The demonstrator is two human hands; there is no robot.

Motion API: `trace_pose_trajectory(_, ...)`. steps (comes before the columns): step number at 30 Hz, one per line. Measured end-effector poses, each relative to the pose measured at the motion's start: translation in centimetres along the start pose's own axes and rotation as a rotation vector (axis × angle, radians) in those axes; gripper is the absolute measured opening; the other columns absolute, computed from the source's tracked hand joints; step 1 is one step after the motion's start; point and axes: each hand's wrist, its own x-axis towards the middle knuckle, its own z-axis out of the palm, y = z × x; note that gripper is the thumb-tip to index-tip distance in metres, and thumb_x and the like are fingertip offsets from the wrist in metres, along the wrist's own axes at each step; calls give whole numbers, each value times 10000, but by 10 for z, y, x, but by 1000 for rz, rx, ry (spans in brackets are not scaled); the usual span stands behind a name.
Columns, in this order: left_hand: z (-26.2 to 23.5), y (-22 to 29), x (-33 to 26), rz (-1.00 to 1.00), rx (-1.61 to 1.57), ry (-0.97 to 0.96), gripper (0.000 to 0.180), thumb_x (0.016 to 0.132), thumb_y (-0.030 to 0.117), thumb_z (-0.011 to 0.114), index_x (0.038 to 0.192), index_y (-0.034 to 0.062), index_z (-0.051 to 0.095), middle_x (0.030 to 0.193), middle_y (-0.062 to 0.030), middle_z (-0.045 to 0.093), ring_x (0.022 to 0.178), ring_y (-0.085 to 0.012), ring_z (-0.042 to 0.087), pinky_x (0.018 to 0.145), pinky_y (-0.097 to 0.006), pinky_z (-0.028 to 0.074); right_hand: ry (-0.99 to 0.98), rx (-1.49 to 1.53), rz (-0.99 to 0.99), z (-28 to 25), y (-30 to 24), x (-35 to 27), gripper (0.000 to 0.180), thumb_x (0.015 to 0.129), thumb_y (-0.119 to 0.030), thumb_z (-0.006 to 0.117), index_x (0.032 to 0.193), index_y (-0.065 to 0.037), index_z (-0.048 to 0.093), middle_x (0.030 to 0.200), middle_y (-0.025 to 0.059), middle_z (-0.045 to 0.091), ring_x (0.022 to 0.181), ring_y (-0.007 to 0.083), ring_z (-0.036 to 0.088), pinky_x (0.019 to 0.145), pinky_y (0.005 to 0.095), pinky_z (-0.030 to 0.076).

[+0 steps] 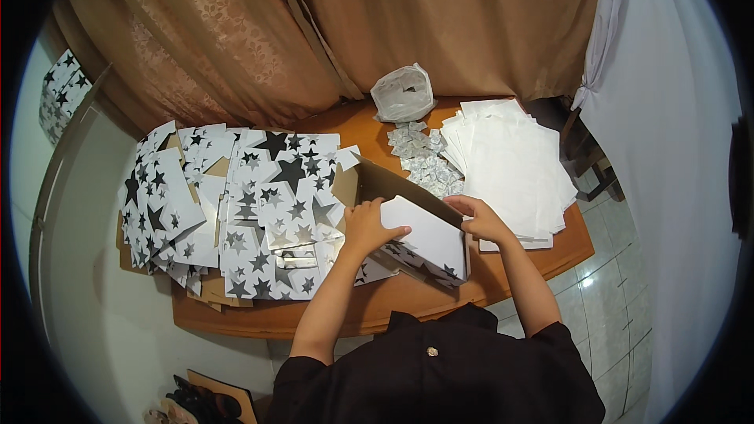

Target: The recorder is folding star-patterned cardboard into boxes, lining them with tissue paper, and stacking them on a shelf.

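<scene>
Box: a partly folded star-printed cardboard box [420, 239] stands on the front part of the wooden bench [503, 271], just in front of the person, its brown inner flap raised toward the back.
Left hand: the left hand [367, 224] lies on the box's left end, fingers curled over the white top panel and pressing on it.
Right hand: the right hand [483, 218] grips the box's upper right corner, fingers bent round the flap edge.
Box between hands: the box spans the gap from one hand to the other, both touching it.
Left of the box: a wide spread of flat star-printed box blanks [236, 216] covers the bench's left half, touching the box's left end and overhanging the bench's left edge.
Right of the box: a stack of white paper sheets [510, 161] lies just behind and beside the right hand, reaching the right edge.
Behind the box: small silver sachets [424, 155] are scattered, with a white plastic bag [403, 93] at the back against the brown curtain [330, 23].
Open room: bare wood shows only along the front edge, below and to the right of the box.
</scene>
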Motion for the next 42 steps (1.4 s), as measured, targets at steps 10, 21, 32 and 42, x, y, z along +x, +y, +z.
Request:
trace_pose_trajectory(10,5,-22,-91,-113,-85,718,500,652,477,747,950,90,640,1231,-104,522,1264,-319,378,1016,-526,142,214,-9,2,9,-19,-28,827,766,-296,716,1424,-90,260,1382,248,348,1297,329,354,1036,409,324)
trace_pose_trajectory(21,22,-51,-195,-128,-188,572,267,859,302,562,683,162,707,1129,-39,627,1271,-290,395,1041,-479,-1,-125,-21,-80,34,12,-62,837,814,-243,673,1440,-29,160,1461,217,215,1375,311,203,1091,395,214)
trace_pose_trajectory(32,-8,-26,-195,-267,191,652,126,701,260,735,818,220,712,1283,-68,507,1277,-306,366,1039,-475,14,104,-279,-128,59,24,-61,858,724,-120,726,1387,-24,191,1332,196,351,1257,301,373,1029,388,328)
trace_pose_trajectory(42,-16,9,-62,-43,52,442,629,735,264,703,1306,122,481,1345,-102,426,1258,-257,397,1007,-596,181,170,-259,-103,54,34,-63,987,627,-219,802,1382,-21,198,1338,182,349,1237,316,372,1028,376,319)
